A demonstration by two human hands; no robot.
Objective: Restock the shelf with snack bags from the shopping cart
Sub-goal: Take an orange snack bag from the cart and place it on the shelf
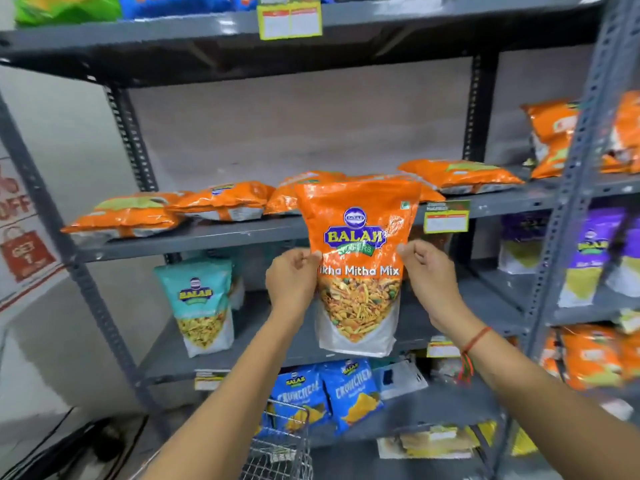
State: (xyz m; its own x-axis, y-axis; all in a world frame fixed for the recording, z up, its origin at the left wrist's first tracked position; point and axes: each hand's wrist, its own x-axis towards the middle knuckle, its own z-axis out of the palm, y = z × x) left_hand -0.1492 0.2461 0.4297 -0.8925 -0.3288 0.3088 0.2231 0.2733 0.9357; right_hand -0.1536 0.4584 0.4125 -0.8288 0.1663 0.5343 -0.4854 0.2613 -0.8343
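1. Now the left hand and right hand pinch an orange bag by its side edges, fingers closed on the film, upright at frame centre in front of the middle shelf.
2. Other orange bags lie flat along that shelf.
3. Probably the bag should go over the shelf lip, held level, into the gap among them.
4. Keeping both pinches firm would stop it sagging.
5. At bottom centre, the cart shows only a wire corner.
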